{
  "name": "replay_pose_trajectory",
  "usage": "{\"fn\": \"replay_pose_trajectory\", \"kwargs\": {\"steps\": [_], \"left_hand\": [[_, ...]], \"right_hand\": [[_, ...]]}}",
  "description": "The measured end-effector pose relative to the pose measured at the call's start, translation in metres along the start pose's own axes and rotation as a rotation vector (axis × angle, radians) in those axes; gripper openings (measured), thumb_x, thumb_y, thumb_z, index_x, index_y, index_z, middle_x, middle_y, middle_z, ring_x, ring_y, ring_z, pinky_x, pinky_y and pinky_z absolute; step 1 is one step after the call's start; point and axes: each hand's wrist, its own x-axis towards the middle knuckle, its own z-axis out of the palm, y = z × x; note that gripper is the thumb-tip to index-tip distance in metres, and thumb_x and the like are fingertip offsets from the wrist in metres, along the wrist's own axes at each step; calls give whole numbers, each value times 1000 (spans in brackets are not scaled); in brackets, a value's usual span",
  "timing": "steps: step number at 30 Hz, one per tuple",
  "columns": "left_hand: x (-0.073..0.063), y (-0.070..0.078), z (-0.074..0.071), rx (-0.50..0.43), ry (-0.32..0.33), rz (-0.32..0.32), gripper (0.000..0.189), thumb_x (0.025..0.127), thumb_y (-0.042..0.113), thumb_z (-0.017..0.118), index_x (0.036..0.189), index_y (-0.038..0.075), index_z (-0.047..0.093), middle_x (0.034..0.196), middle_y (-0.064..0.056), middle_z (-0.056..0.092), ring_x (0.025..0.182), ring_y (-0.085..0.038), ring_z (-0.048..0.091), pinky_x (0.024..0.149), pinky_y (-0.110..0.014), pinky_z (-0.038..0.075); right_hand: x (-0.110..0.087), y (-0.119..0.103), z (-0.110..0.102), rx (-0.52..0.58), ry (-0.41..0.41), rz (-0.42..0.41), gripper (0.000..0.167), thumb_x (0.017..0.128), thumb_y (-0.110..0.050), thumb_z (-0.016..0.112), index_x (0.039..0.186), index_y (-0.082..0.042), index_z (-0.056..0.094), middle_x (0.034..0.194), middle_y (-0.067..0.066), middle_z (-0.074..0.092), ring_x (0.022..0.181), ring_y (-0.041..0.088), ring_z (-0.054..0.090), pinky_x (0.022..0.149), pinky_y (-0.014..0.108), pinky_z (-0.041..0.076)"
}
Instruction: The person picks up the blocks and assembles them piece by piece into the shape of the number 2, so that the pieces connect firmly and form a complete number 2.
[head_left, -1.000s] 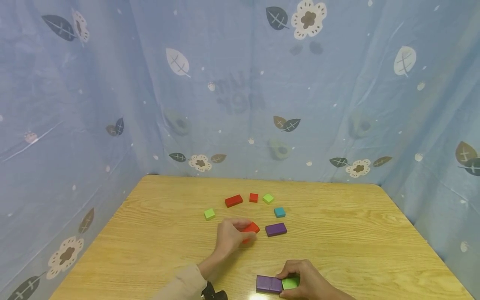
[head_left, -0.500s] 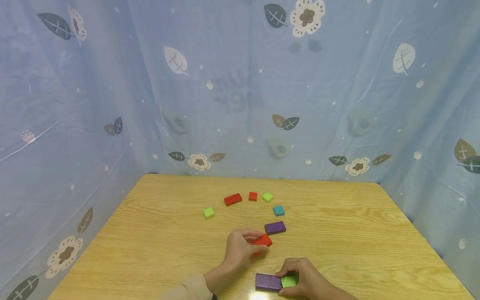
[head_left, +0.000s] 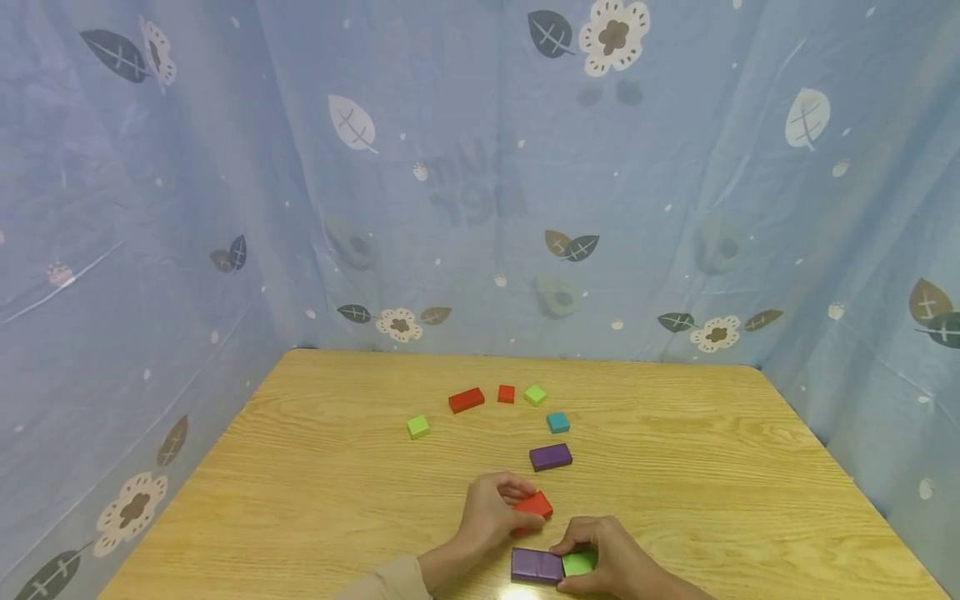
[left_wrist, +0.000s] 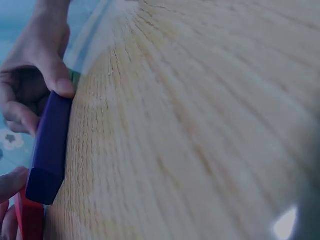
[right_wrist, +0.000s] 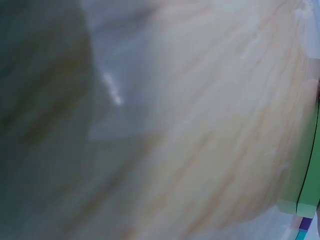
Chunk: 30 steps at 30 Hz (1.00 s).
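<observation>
Blue curtain, patterned with leaves and flowers, behind and to both sides of a wood-grain worktop. Left to right we list:

Sleeve, pale, one, at the near edge.
Light-green block, one, lying apart from the rest.
Dark red bar, one, toward the far side.
Left hand, thumb and fingers pinching a bright red block; whether that block touches the worktop we cannot tell.
Small red block, one, beyond the hands.
Lime block, one, just beside it.
Near purple block, one, lying lengthwise, just on the near side of the bright red block.
Far purple bar, one.
Teal block, one, just beyond that bar.
Green block, one, at the near purple block's right end, gripped between thumb and fingers of the right hand.
</observation>
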Motion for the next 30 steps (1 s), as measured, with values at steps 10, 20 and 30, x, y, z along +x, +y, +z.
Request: {"fn": "replay_pose_trajectory", "kwargs": {"steps": [10, 20, 30], "left_hand": [[-1, -2, 3, 64, -44, 47, 29, 61, 6, 89, 83, 9, 70, 77, 5, 66, 68, -6, 60, 62, -21, 51], [-2, 5, 4, 342, -59, 164, 25, 65, 19, 89, 81, 15, 70, 81, 10, 62, 72, -3, 58, 64, -19, 47], [-3, 7, -4, 379, -117, 234, 9, 82, 22, 77, 87, 15, 75, 84, 10, 64, 79, -4, 54, 67, -18, 43]], "right_hand": [[0, 0, 1, -6, 1, -12, 23, 80, -21, 79, 98, -7, 72, 92, -3, 68, 84, 5, 61, 69, 23, 52], [0, 1, 1, -47, 22, -33, 24, 79, -22, 79, 97, -9, 72, 91, -4, 68, 85, 5, 60, 72, 23, 52], [2, -2, 0, -61, 20, -22, 25, 78, -24, 79, 97, -9, 73, 90, -6, 68, 85, 5, 61, 71, 23, 52]]}}
